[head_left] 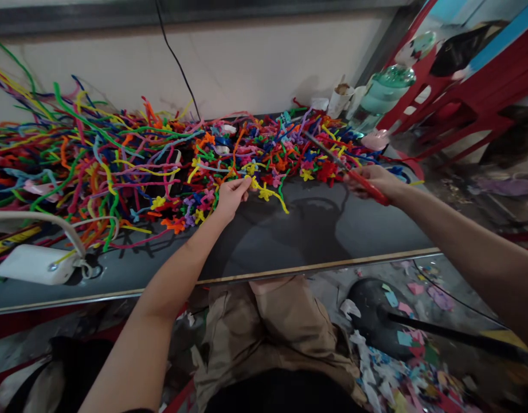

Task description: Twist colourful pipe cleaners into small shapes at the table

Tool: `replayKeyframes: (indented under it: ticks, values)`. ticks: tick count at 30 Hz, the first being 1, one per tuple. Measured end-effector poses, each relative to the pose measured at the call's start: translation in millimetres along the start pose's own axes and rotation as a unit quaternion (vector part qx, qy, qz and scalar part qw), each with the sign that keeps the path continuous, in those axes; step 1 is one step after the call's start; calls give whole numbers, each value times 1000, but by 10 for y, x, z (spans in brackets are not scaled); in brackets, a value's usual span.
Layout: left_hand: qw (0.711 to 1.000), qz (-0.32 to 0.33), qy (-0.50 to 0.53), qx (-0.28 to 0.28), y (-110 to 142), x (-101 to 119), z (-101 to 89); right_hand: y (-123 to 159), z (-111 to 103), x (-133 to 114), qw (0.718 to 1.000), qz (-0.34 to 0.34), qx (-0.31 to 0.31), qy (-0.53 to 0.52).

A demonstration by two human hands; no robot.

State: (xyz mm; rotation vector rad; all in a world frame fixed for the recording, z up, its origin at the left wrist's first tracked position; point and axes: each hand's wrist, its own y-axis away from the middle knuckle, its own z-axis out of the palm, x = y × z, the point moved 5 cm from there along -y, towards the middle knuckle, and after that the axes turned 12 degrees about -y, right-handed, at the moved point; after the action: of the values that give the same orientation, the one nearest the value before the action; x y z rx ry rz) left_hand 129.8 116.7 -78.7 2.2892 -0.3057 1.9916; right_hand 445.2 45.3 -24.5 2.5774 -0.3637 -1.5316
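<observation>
A dark table carries a big tangle of coloured pipe cleaners and small twisted pipe-cleaner flowers. My left hand is closed in a pinch on a yellow pipe cleaner that trails to the right onto the bare table. My right hand is closed round the red handles of scissors, whose blades point up-left over the flower pile. The two hands are about a forearm's width apart.
A white power adapter with a cable lies at the table's left front. A green water bottle and a cup stand at the back right by the wall. Red furniture stands right. Paper scraps litter the floor.
</observation>
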Motion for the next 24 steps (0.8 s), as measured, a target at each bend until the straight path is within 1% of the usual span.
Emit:
replayKeyframes:
  ticks: [1,2,4,6,8,9,11,12,14,15,17,20,24]
  values:
    - [1000,4,-3,6,-10,1,-5,5,54,-2,996,47,-29,-70]
    - [1000,9,-6,13,-20,4,-13,11,91,-46,990,63,-38,-119]
    - [999,17,-13,26,-36,13,-31,26,175,-173,985,66,-60,-149]
    - [999,16,-18,34,-44,20,-48,36,263,-267,986,74,-69,-134]
    - [999,8,-14,40,-45,20,-63,40,360,-301,990,83,-73,-92]
    - [999,3,-10,43,-42,19,-67,38,411,-309,993,71,-74,-61]
    - [999,-3,5,49,-33,18,-69,44,544,-339,995,1,-101,0]
    - [999,-6,14,50,-27,17,-65,57,620,-344,992,-32,-123,21]
    - [998,-18,36,46,-12,12,-45,94,763,-339,982,-79,-156,68]
    - [998,-24,47,42,-3,11,-32,113,822,-342,977,-99,-160,100]
    - [997,-33,65,32,14,14,-5,147,916,-364,965,-129,-148,172]
    - [996,-30,84,18,35,39,20,196,1035,-419,945,-142,-134,261]
    - [995,-18,99,5,43,59,18,257,1133,-484,929,-137,-131,319]
